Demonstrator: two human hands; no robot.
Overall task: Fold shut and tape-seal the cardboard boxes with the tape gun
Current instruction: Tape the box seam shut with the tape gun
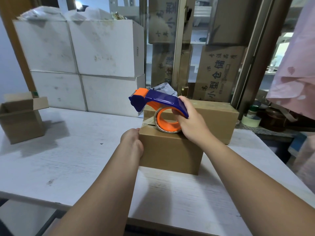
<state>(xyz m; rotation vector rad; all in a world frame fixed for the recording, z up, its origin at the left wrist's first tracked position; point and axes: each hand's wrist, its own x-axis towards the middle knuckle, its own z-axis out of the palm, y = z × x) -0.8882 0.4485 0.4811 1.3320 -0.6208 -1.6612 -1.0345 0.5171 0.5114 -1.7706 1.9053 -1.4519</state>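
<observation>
Tape gun [162, 101] on box [170, 150], left edge

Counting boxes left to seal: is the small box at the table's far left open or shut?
Open. The small cardboard box has its top flaps standing up, and its hollow inside shows.

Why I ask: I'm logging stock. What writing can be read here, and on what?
"小型仓储": printed sideways on the right box behind the glass.
Smaller characters beside it: too blurred to read.
"小": on the upper box; its other characters are blurred.
Label on the white box: too small to read.
Tape gun and front box: no text visible.
</observation>
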